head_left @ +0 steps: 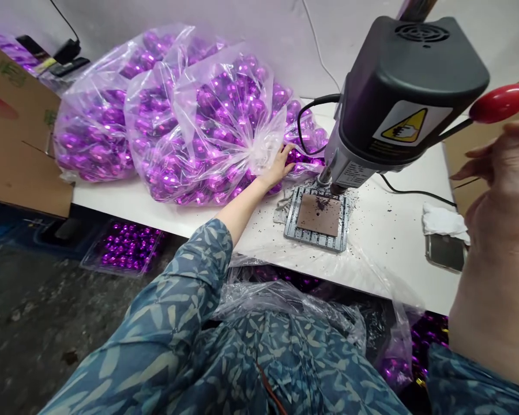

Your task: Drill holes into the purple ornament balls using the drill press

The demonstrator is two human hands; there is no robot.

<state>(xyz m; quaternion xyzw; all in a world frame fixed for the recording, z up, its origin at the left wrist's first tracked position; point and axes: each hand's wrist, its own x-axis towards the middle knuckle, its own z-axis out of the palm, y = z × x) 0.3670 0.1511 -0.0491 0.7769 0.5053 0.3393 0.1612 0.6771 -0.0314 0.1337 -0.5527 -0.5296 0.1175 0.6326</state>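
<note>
Her left hand [280, 165] reached into the clear plastic bag of shiny purple faceted balls [218, 138] on the white table [384, 242], fingers spread over loose ones. They looked light, slick and brittle, best cupped gently. Her right hand [499, 173] hung loosely open below the red-knobbed drill-press lever [499, 104].

The left arm stretches far forward from the near centre, its patterned sleeve ending below the elbow, forearm bare. The left hand [280, 164] lies palm down, fingers spread and reaching to the right. The right hand [499, 190] is raised close at the right edge, loosely open, fingers pointing left, its bare forearm dropping towards the near right.
</note>
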